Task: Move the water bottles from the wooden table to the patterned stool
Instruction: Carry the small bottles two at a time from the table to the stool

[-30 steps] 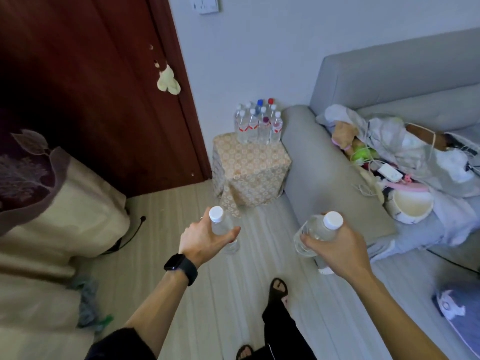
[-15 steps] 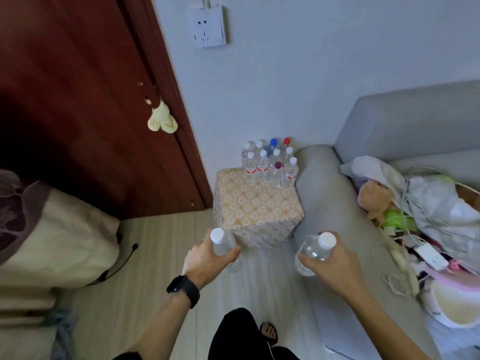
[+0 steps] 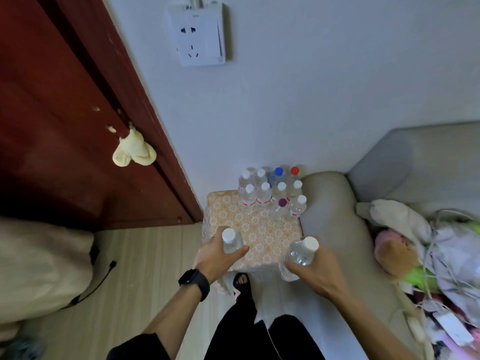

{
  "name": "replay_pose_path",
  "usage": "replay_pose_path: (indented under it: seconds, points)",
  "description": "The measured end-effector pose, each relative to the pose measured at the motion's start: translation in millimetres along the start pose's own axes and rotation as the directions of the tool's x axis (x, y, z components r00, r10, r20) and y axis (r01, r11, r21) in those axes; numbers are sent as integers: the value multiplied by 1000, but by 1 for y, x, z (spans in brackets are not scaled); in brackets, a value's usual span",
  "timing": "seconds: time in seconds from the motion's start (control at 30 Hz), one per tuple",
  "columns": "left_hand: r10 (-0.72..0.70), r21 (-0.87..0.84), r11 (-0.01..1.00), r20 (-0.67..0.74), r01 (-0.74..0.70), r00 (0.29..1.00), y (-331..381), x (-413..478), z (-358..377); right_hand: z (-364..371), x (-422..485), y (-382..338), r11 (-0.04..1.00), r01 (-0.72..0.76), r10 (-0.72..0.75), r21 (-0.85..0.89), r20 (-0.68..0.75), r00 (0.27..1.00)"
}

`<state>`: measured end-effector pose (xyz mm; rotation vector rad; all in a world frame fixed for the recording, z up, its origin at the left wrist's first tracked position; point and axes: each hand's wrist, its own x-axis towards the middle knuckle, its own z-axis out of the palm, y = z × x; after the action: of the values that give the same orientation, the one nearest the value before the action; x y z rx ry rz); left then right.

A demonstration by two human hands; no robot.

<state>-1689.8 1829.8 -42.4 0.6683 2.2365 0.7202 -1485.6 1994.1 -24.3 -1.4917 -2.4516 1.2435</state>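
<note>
The patterned stool (image 3: 255,229) stands against the wall between a door and a sofa. Several water bottles (image 3: 272,190) with white, blue, red and purple caps are grouped at its back. My left hand (image 3: 217,257) grips a clear white-capped bottle (image 3: 231,241) upright over the stool's front left edge. My right hand (image 3: 315,266) holds a second white-capped bottle (image 3: 301,252), tilted, at the stool's front right corner. The wooden table is out of view.
A dark red door (image 3: 65,113) is at the left with a yellow cloth (image 3: 133,150) on its handle. A grey sofa (image 3: 335,224) piled with clothes and toys (image 3: 420,250) flanks the right. A beige cushion (image 3: 39,266) and cable lie at the left. A wall socket (image 3: 198,35) is above.
I have walked closer to the stool. Both hands, each still holding a bottle, have moved forward and now hover at the stool's front edge.
</note>
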Motion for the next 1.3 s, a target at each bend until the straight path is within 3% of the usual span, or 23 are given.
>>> replay_pose_path:
  seconds: [0.27, 0.5, 0.83, 0.97, 1.13, 1.3]
  points:
    - [-13, 17, 1000, 129, 11, 992, 11, 93, 12, 29, 85, -4, 991, -123, 116, 58, 111, 987]
    - [-131, 8, 991, 222, 133, 966, -11, 150, 65, 69, 135, 26, 992, -124, 115, 30, 204, 972]
    - [-221, -93, 966, 201, 243, 954, -46, 168, 133, 135, 159, 85, 961, -218, 198, 170, 123, 972]
    - [-257, -92, 956, 197, 279, 946, -53, 176, 140, 148, 174, 100, 952, -241, 211, 189, 165, 964]
    - [-237, 13, 971, 213, 240, 948, -61, 181, 143, 158, 181, 111, 947, -250, 220, 204, 159, 962]
    - [-180, -35, 981, 234, 193, 956, -60, 174, 137, 153, 178, 113, 958, -217, 184, 189, 174, 967]
